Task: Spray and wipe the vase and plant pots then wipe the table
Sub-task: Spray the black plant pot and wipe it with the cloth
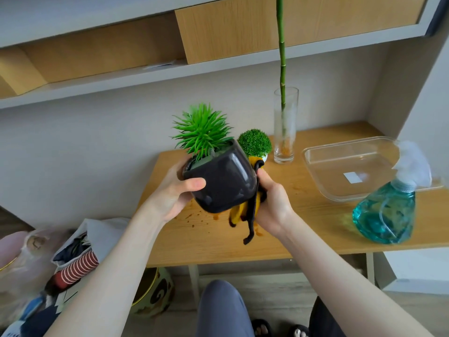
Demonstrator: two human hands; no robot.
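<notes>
My left hand [173,190] grips a glossy black square plant pot [222,181] with a spiky green plant [201,131], tilted above the wooden table [303,229]. My right hand [273,203] holds a yellow-and-black cloth [250,210] against the pot's right side. Behind the pot stands a small round green plant in a white pot [255,143]. A tall glass vase [284,127] with a green stalk stands at the back. The blue spray bottle [388,210] stands at the right front of the table.
A clear plastic tray [323,183] lies at the back right of the table. Brown stains [216,216] mark the tabletop under the pot. Bags and a round tin [153,295] sit on the floor to the left. Shelves hang above.
</notes>
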